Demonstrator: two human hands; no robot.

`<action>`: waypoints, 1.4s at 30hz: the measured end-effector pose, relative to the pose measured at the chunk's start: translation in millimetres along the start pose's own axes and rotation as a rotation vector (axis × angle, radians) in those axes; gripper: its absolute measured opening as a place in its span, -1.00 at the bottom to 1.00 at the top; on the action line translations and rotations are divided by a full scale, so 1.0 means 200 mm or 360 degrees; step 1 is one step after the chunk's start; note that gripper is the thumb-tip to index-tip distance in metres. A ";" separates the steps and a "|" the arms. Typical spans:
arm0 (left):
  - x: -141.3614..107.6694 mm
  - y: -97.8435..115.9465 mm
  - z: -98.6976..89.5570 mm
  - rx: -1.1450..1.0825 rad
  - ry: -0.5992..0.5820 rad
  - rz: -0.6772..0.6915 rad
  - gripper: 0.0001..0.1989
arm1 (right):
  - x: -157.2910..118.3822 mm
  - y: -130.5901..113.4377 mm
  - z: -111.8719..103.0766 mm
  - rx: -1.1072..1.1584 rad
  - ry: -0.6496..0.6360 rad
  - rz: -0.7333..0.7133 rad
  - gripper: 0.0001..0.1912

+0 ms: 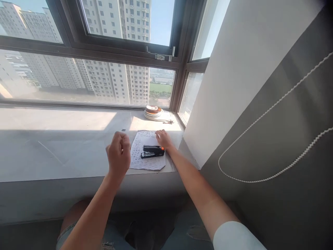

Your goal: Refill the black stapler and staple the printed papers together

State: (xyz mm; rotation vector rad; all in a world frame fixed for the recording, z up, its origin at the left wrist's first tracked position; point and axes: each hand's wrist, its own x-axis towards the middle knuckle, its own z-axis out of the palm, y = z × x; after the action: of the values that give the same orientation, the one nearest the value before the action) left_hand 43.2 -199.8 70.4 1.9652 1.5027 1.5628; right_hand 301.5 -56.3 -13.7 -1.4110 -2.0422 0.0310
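Note:
My left hand [119,152] is raised over the sill, left of the paper, its fingers curled into a fist. Whatever it may hold is hidden inside the fingers. A handwritten sheet of paper [137,159] lies flat near the sill's front edge. On it rests a black stapler [153,151] with an orange tip at its right end. My right hand [163,139] lies at the paper's upper right edge, just behind the stapler, fingers loosely bent and thumb apart. A small dark piece [123,130] lies on the sill behind my left hand.
Near the window corner stands a stack of round discs or plates [153,113], with a small dark cluster [169,122] beside it. A beaded cord [249,181] hangs in a loop on the right. The white sill [65,146] ends at a front edge above my knees.

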 end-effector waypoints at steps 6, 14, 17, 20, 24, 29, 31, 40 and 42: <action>0.14 -0.42 0.18 0.0488 -0.0900 0.0277 -0.50 | -0.01 -0.05 -0.09 0.0381 0.0163 0.0086 -0.68; 0.07 -0.57 0.25 0.0760 -0.1094 0.0224 -0.44 | -0.22 -0.26 -0.31 0.0976 -0.0453 -0.0225 -0.60; 0.07 -0.56 0.25 0.0740 -0.1051 0.0245 -0.44 | -0.30 -0.32 -0.36 0.0701 -0.0561 -0.0269 -0.51; 0.06 -0.55 0.24 0.0735 -0.1001 0.0240 -0.47 | -0.35 -0.26 -0.41 0.0605 -0.0284 -0.0091 -0.53; 0.06 -0.54 0.24 0.0698 -0.0948 0.0223 -0.50 | -0.37 -0.04 -0.51 0.0442 0.0150 0.0239 -0.51; 0.07 -0.55 0.24 0.0660 -0.0926 0.0232 -0.53 | -0.43 0.12 -0.54 0.0271 -0.0013 0.0351 -0.49; 0.07 -0.56 0.24 0.0649 -0.0919 0.0232 -0.54 | -0.44 0.12 -0.52 0.0337 -0.0070 0.0308 -0.51; 0.08 -0.59 0.25 0.0633 -0.0946 0.0211 -0.52 | -0.33 -0.01 -0.50 0.0384 -0.0328 0.0182 -0.59; 0.08 -0.58 0.25 0.0622 -0.0943 0.0196 -0.51 | -0.29 -0.06 -0.52 0.0412 -0.0407 0.0212 -0.66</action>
State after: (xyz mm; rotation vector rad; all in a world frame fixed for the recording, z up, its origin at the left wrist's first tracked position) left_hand 15.9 -113.8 -19.5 2.4698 1.5116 0.6313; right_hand 357.6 -144.6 44.4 -1.4320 -2.0513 0.5384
